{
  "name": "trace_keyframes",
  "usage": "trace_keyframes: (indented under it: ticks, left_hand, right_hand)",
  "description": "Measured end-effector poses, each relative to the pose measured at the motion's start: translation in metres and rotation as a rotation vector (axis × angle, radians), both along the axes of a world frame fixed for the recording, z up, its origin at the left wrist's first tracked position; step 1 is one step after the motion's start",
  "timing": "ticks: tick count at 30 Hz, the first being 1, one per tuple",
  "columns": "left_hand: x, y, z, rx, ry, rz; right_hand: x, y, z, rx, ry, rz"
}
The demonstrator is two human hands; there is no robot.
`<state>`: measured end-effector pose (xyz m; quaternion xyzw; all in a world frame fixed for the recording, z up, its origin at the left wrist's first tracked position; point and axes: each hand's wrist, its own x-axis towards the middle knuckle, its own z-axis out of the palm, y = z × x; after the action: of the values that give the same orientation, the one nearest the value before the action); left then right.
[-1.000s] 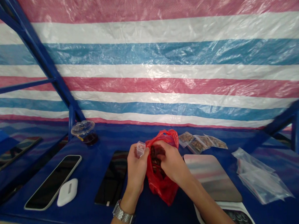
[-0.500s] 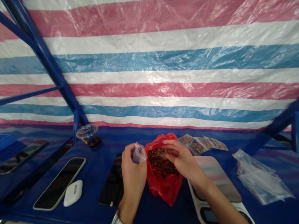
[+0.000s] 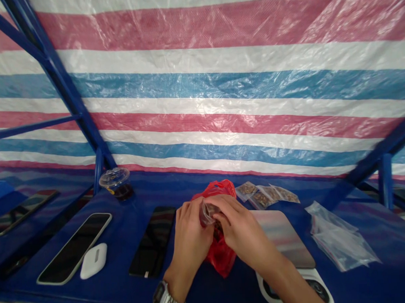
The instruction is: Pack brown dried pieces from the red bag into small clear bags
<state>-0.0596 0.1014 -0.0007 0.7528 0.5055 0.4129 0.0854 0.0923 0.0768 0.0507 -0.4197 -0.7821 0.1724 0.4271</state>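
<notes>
My left hand (image 3: 191, 231) is closed around a small clear plastic bag (image 3: 207, 213), its mouth facing up. My right hand (image 3: 238, 224) is right beside it, with curled fingers at the bag's mouth. What the right fingers hold is mostly hidden. Under both hands stands an open red plastic bag (image 3: 221, 258) with small brown dried pieces (image 3: 218, 226) inside, largely covered now. To the right, partly beneath my right forearm, is a kitchen scale (image 3: 283, 237) with a metal plate.
Several filled clear packets (image 3: 261, 198) lie behind the scale, and flat unfilled bags (image 3: 341, 239) are to its right. At left are a black phone (image 3: 153, 242), a pale-edged phone (image 3: 75, 248), a white earphone case (image 3: 93, 261) and a lidded cup (image 3: 117, 184) of dark liquid.
My left hand has moved right with the clear bag, over the red bag. My right hand's fingers have come out of the brown pieces to the clear bag's mouth. The view shifted slightly.
</notes>
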Motion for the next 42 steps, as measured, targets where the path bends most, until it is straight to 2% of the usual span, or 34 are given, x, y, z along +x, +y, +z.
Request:
trace_keyframes:
  ticks: [4, 10, 18, 20, 22, 26, 28, 32, 37, 42]
  left_hand:
    - [-0.001, -0.002, 0.0, 0.031, 0.022, -0.015]
    - [-0.005, -0.003, 0.008, 0.006, 0.024, 0.0]
    - [-0.006, -0.003, 0.012, -0.006, 0.019, 0.028]
    - [-0.008, -0.003, 0.014, -0.031, -0.01, 0.07]
    - [-0.011, -0.004, 0.016, -0.085, -0.053, 0.151]
    - [-0.019, -0.012, 0.016, -0.279, -0.125, 0.285]
    - [-0.02, -0.015, 0.014, -0.381, -0.204, 0.229]
    - [-0.016, -0.015, 0.006, -0.584, -0.456, 0.03]
    - [-0.011, -0.005, -0.002, -0.648, -0.615, 0.012]
    - [-0.012, -0.002, -0.005, -0.659, -0.718, 0.005]
  right_hand:
    - [0.001, -0.002, 0.004, 0.072, -0.118, 0.048]
    - [-0.001, -0.002, 0.006, 0.05, -0.059, 0.071]
    - [0.005, 0.001, 0.002, 0.152, -0.19, 0.004]
    - [0.012, 0.006, 0.0, 0.118, -0.197, -0.074]
    - [0.02, 0.009, -0.005, 0.019, -0.243, -0.16]
    - [0.032, 0.012, -0.017, -0.186, -0.43, -0.189]
    - [0.032, 0.011, -0.023, -0.211, -0.466, -0.198]
    - [0.019, 0.01, -0.03, -0.269, -0.419, -0.176]
    - [0.002, 0.016, -0.035, -0.273, -0.337, -0.19]
    - [0.0, 0.025, -0.047, -0.266, -0.121, -0.205]
